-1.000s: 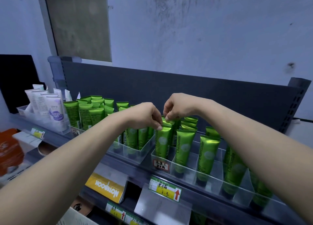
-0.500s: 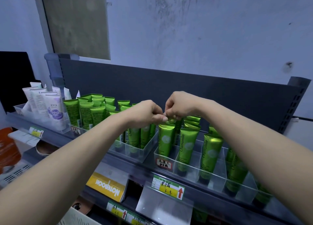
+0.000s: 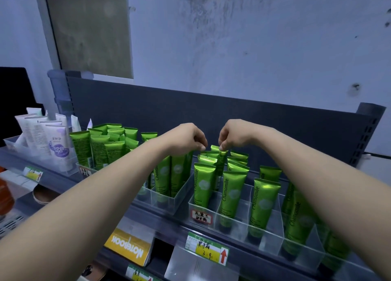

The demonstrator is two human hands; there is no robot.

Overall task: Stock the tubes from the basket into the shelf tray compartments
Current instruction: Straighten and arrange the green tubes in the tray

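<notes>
Shiny green Chamomile tubes stand cap-down in rows in a clear divided tray on the dark shelf. My right hand hovers over the tray's leftmost row and pinches the top seam of a green tube standing behind the front ones. My left hand is just to its left, above the gap between this tray and a second clear tray of green tubes. Its fingers are curled with the fingertips together, and nothing shows between them. No basket is in view.
More green tubes and white tubes fill trays further left. The dark back panel rises behind the trays. A price tag and a yellow notebook pack sit below the shelf edge. An orange object is at far left.
Both hands were pinched together at one tube top in the left row. They have drawn apart: the left has let go, and the right keeps a tube top.
</notes>
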